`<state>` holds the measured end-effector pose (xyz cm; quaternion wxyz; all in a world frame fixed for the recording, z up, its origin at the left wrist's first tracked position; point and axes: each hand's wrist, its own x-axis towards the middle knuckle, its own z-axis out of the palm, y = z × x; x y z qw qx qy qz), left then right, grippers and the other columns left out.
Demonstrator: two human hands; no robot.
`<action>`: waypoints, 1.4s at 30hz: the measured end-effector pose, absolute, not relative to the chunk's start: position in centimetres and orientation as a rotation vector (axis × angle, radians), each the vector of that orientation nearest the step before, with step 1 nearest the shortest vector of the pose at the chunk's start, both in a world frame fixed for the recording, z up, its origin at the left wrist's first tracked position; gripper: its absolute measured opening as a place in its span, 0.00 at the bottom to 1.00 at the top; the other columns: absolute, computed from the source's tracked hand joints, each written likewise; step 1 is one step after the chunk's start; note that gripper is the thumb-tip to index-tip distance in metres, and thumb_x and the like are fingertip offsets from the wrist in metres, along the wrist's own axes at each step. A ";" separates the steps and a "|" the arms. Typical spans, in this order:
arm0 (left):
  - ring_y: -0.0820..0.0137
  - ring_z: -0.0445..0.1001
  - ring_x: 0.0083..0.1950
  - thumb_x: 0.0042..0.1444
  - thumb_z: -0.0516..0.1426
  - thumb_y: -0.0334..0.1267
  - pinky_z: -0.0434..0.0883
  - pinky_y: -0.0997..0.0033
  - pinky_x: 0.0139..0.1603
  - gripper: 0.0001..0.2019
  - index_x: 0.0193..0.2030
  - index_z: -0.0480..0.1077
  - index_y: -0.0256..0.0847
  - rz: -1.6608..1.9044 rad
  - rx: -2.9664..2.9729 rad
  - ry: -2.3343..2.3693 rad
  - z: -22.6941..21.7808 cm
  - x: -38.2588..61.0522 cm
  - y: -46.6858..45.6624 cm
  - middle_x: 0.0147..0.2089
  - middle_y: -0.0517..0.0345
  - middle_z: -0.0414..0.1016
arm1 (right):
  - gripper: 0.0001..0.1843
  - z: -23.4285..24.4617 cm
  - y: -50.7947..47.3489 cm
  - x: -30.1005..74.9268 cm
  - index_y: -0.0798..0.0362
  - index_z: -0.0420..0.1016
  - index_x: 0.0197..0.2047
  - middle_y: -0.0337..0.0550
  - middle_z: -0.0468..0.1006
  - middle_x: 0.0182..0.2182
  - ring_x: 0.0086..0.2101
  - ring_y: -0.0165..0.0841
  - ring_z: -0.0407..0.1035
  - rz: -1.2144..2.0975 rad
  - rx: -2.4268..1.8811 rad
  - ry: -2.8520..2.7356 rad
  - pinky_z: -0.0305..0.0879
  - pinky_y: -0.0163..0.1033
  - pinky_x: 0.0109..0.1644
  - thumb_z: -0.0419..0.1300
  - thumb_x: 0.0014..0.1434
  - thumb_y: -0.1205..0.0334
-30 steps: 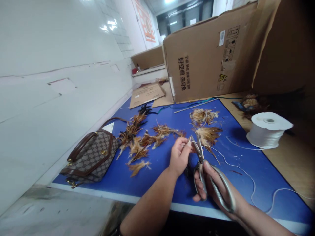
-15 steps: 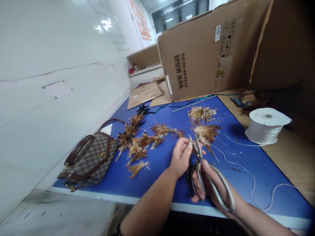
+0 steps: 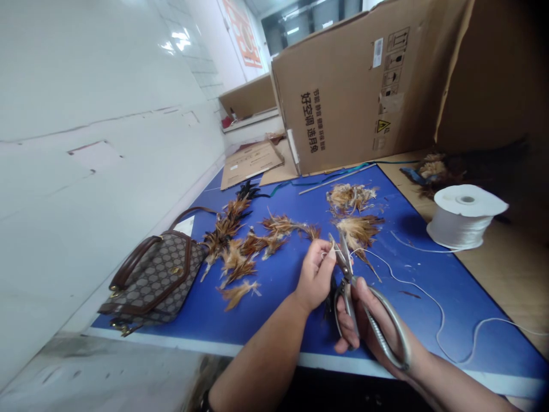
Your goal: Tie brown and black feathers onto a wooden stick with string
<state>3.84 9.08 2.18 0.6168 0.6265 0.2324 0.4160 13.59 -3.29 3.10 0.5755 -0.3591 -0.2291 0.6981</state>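
Observation:
In my right hand is a pair of metal scissors, my fingers through the handles and the blades parted, pointing away from me. My left hand is closed in a pinch beside the blades. Between its thumb and fingers it holds a thin white cord, which passes by the blades and trails off to the right. Black feathers hang below the pinch, partly hidden by the hands; whether they are tied to the cord I cannot tell. Just past the scissor tips lies a tan feather bunch.
Several brown feather bunches lie on the blue tabletop, left of my hands. A brown patterned handbag stands at the left edge. To the right is a white cord spool. A large cardboard box rises behind.
The scissor handles have spread slightly, with the blades a little wider apart. My left hand keeps its pinch in nearly the same place. The view has shifted very slightly.

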 end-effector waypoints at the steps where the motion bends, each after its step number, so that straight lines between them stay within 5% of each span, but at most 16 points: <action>1: 0.66 0.77 0.41 0.69 0.55 0.53 0.75 0.63 0.48 0.15 0.47 0.67 0.42 0.960 1.454 0.539 2.1 3.8 9.1 0.41 0.52 0.78 | 0.32 3.0 -3.3 13.6 0.54 0.75 0.36 0.38 0.70 0.22 0.20 0.29 0.62 1.638 -0.826 -0.530 0.76 0.46 0.33 0.55 0.64 0.30; 13: 0.68 0.78 0.37 0.70 0.54 0.52 0.74 0.65 0.43 0.15 0.46 0.66 0.42 0.954 1.431 0.509 2.4 4.1 8.9 0.37 0.54 0.79 | 0.36 2.5 -3.5 13.9 0.54 0.74 0.34 0.34 0.65 0.21 0.16 0.25 0.56 1.695 -0.784 -0.474 0.77 0.45 0.25 0.58 0.58 0.25; 31: 0.70 0.76 0.34 0.70 0.54 0.51 0.74 0.67 0.40 0.14 0.47 0.68 0.42 0.969 1.434 0.501 2.3 3.9 9.0 0.36 0.55 0.77 | 0.31 2.3 -3.9 13.6 0.53 0.71 0.33 0.31 0.64 0.18 0.13 0.23 0.54 1.649 -0.896 -0.518 0.72 0.39 0.17 0.61 0.59 0.29; 38: 0.71 0.76 0.40 0.69 0.56 0.49 0.74 0.69 0.39 0.14 0.43 0.69 0.39 1.056 1.529 0.523 2.2 3.7 9.3 0.63 0.43 0.68 | 0.36 2.3 -3.8 13.9 0.54 0.75 0.35 0.35 0.68 0.21 0.16 0.27 0.60 1.712 -0.791 -0.571 0.78 0.49 0.30 0.53 0.61 0.25; 42: 0.70 0.78 0.37 0.70 0.55 0.48 0.74 0.67 0.39 0.12 0.46 0.66 0.40 0.919 1.366 0.419 2.4 3.7 9.0 0.56 0.44 0.77 | 0.37 1.9 -3.8 13.7 0.53 0.75 0.35 0.36 0.68 0.22 0.17 0.27 0.60 1.705 -0.800 -0.568 0.76 0.49 0.29 0.52 0.61 0.24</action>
